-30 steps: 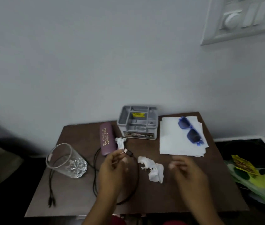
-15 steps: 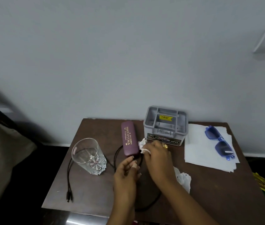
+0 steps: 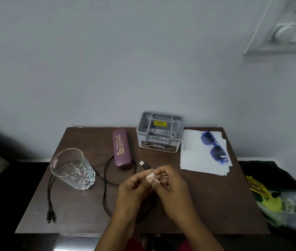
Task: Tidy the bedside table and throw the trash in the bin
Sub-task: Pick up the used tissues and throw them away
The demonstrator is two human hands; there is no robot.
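Over the middle of the brown bedside table (image 3: 207,196) my left hand (image 3: 132,189) and my right hand (image 3: 172,185) meet, fingers curled. Between their fingertips they pinch a small piece of crumpled white tissue (image 3: 150,177), mostly hidden by the fingers. No other tissue lies on the table. A bin lined with a black bag (image 3: 263,169) stands on the floor at the right, with yellow and green wrappers (image 3: 273,201) inside.
A clear glass (image 3: 71,169) stands at the left. A purple spectacle case (image 3: 121,149), a black USB cable (image 3: 105,185) with its plug (image 3: 144,164), a grey organiser box (image 3: 159,134), white papers (image 3: 196,158) and blue sunglasses (image 3: 214,147) lie on the table.
My right hand took the tissue from beside the spectacle case and drew back to the middle. My left hand let go of the USB plug. The larger tissue has gone from the table.
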